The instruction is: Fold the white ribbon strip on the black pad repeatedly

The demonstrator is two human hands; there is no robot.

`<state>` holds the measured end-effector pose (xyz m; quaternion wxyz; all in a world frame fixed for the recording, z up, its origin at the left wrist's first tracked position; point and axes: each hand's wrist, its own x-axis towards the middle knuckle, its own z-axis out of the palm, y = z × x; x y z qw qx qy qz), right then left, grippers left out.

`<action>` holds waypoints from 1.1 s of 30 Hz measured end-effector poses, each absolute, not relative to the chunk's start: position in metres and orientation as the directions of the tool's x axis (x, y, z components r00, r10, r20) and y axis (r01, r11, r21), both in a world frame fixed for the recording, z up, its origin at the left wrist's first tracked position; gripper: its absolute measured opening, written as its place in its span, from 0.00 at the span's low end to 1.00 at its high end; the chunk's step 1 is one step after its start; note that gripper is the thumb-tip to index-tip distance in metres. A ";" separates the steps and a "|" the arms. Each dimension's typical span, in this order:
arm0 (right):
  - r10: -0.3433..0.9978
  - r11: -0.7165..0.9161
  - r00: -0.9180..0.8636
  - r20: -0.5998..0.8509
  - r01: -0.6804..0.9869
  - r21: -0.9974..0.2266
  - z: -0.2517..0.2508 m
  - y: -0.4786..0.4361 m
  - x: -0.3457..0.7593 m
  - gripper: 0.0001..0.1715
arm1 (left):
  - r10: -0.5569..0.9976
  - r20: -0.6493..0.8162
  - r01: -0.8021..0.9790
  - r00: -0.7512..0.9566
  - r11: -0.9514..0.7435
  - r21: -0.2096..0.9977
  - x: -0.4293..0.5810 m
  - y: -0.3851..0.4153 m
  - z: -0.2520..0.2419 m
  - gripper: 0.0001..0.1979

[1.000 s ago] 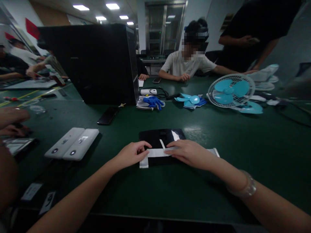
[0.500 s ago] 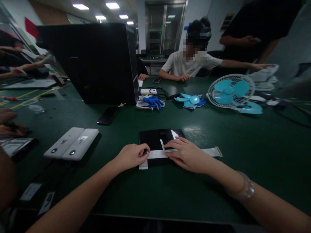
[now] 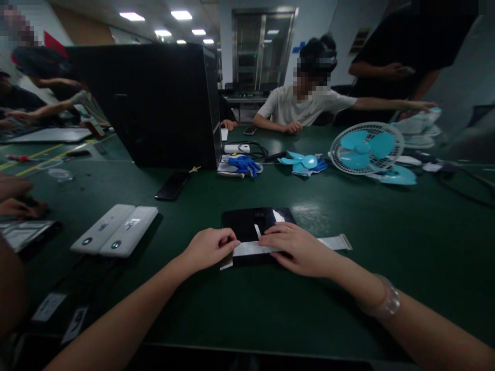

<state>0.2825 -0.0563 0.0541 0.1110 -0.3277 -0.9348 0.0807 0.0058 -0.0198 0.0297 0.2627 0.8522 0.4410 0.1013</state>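
A white flat ribbon cable [image 3: 247, 249] lies across a glossy black panel [image 3: 240, 218] on the table before me. At the cable's left bend, my left hand [image 3: 211, 248] pinches it between thumb and fingertips; a short end hangs down past the bend. My right hand [image 3: 296, 248] lies over the middle of the cable, fingers stretched out and pressing it against the panel. The cable's right end, with a connector [image 3: 344, 242], sticks out beyond my right hand. A narrow white strip [image 3: 258, 231] runs up the panel beside my right fingertips.
Two white power banks [image 3: 127, 231] lie to the left, and a black phone [image 3: 172, 185] farther back. A large black case [image 3: 147, 103] stands behind it. Blue gloves [image 3: 244, 165], loose fan blades [image 3: 301, 161] and a fan [image 3: 366, 148] line the back. A person [image 3: 305, 105] sits opposite.
My left fingers have shifted slightly at the bend, and the cable's short left end now looks more tilted and folded. My right hand has slid a little left along the cable.
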 end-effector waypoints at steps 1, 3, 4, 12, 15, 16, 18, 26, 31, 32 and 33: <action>0.644 0.761 -0.748 0.159 0.605 -0.233 0.054 -0.054 0.286 0.28 | 0.821 -0.049 0.698 0.568 -0.450 0.557 0.006 -0.019 0.030 0.15; 0.684 0.725 -0.715 0.145 0.645 -0.240 0.052 -0.048 0.295 0.39 | 0.850 -0.030 0.696 0.525 -0.409 0.590 0.006 -0.019 0.030 0.17; 0.698 0.711 -0.704 0.129 0.661 -0.241 0.050 -0.045 0.298 0.45 | 0.864 -0.026 0.698 0.504 -0.389 0.601 0.006 -0.018 0.029 0.18; 0.710 0.696 -0.698 0.087 0.679 -0.232 0.041 -0.035 0.298 0.50 | 0.917 0.017 0.666 0.399 -0.303 0.681 0.004 -0.010 0.017 0.22; 0.709 0.699 -0.700 0.082 0.683 -0.213 0.044 -0.037 0.294 0.54 | 0.925 0.031 0.659 0.379 -0.294 0.692 0.003 -0.008 0.015 0.22; 0.711 0.698 -0.699 0.081 0.687 -0.199 0.045 -0.039 0.293 0.55 | 0.926 0.031 0.660 0.376 -0.291 0.693 0.003 -0.007 0.015 0.22; 0.716 0.695 -0.694 0.075 0.698 -0.174 0.046 -0.041 0.292 0.56 | 0.927 0.024 0.659 0.374 -0.284 0.696 0.003 -0.007 0.015 0.22; 0.844 0.535 -0.531 0.081 0.843 -0.050 0.043 -0.012 0.331 0.54 | 0.923 0.004 0.608 0.386 -0.258 0.751 0.001 -0.008 0.012 0.22; 0.977 0.213 -0.211 0.042 0.976 -0.044 0.037 0.016 0.401 0.57 | 0.912 -0.016 0.593 0.410 -0.253 0.764 0.000 -0.008 0.011 0.22; 0.991 0.129 -0.127 0.029 0.990 -0.053 0.037 0.020 0.416 0.58 | 0.911 -0.014 0.590 0.412 -0.255 0.766 -0.001 -0.008 0.011 0.22; 0.999 0.032 -0.031 0.016 0.997 -0.068 0.036 0.023 0.430 0.59 | 0.911 -0.015 0.587 0.413 -0.253 0.769 -0.001 -0.008 0.012 0.22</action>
